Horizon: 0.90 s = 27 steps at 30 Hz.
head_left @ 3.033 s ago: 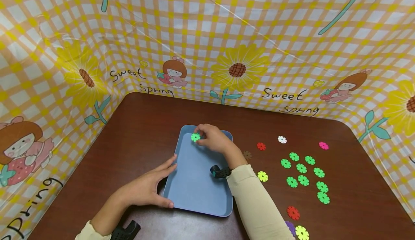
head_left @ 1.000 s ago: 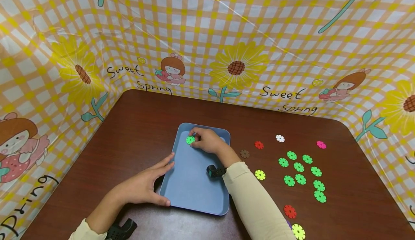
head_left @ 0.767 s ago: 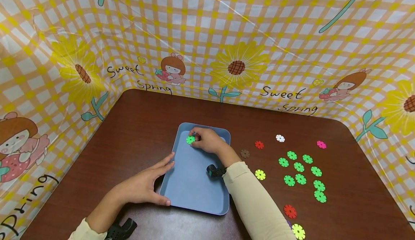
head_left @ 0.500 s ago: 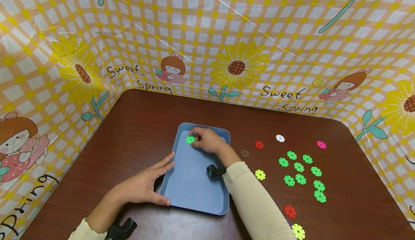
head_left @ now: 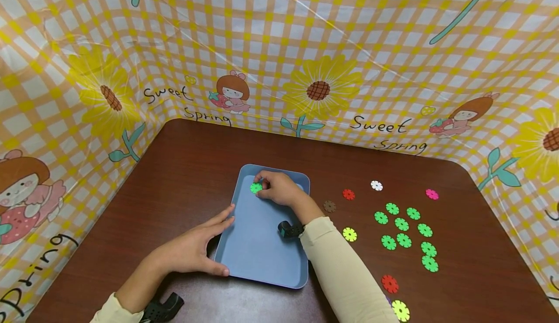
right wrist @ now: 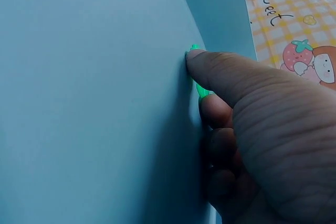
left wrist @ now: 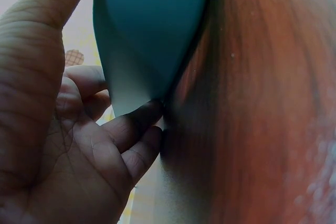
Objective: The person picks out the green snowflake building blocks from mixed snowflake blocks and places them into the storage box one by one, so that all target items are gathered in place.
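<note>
In the head view my right hand (head_left: 283, 188) reaches into the far left part of a blue rectangular tray (head_left: 262, 245). Its thumb and fingers pinch a small green notched disc (head_left: 255, 187), low over the tray floor. The right wrist view shows the thumb on the disc (right wrist: 202, 91), most of which the hand hides, close to the tray wall. My left hand (head_left: 192, 250) is spread along the tray's left side, fingertips at the rim and thumb at the near left corner. In the left wrist view its fingers (left wrist: 139, 121) touch the outside of the tray.
Right of the tray, several loose green discs (head_left: 402, 224) lie on the brown table (head_left: 196, 168). Around them are red (head_left: 390, 283), yellow (head_left: 350, 234), white (head_left: 377, 185), pink (head_left: 432, 194) and brown discs (head_left: 329, 206). A patterned cloth (head_left: 262, 32) encloses the table's far side.
Since three seconds ago, my right hand has brought the green disc slightly left and nearer within the tray. Over the last second both hands have stayed in place.
</note>
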Tool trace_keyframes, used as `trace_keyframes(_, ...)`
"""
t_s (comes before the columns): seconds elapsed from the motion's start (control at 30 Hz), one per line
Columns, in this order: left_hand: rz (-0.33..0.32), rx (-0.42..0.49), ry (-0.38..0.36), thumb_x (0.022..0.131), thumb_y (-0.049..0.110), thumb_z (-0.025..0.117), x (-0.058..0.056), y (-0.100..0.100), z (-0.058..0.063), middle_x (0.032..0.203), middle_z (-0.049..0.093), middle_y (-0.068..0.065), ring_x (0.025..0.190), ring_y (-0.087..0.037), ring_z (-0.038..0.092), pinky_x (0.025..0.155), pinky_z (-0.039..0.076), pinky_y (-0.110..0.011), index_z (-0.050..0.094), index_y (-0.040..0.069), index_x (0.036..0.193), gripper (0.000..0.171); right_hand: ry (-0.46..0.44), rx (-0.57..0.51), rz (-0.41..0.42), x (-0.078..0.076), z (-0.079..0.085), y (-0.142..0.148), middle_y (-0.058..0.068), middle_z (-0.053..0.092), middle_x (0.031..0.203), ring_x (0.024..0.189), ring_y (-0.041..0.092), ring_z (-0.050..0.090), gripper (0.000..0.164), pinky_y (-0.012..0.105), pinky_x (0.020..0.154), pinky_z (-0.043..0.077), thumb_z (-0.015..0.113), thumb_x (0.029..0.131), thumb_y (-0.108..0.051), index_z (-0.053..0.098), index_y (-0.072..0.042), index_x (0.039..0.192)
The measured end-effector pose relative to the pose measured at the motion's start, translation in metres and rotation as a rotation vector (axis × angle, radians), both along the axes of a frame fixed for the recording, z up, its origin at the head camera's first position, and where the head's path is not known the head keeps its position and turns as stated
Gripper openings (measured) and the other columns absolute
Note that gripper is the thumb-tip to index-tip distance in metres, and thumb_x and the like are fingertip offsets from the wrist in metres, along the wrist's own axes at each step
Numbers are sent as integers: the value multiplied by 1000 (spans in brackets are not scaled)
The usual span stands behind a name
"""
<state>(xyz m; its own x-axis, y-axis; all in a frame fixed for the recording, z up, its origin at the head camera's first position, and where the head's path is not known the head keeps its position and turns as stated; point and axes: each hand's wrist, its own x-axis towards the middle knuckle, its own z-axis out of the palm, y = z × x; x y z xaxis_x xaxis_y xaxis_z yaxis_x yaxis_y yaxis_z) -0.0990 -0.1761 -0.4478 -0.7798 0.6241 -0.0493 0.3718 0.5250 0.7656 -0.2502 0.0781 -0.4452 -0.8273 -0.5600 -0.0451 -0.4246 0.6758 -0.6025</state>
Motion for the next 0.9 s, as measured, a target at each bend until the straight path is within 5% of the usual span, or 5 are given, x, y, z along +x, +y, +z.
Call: trace_keyframes(0.9, -4, 9, 11, 76, 55, 82, 0, 0, -2, 167, 6, 2, 149, -19, 14, 111, 30, -51, 27, 2, 156, 111, -2, 5, -5, 1, -2, 2, -1, 55, 82, 72, 14, 51, 24, 29, 65, 41, 74, 91, -16, 65, -14, 113)
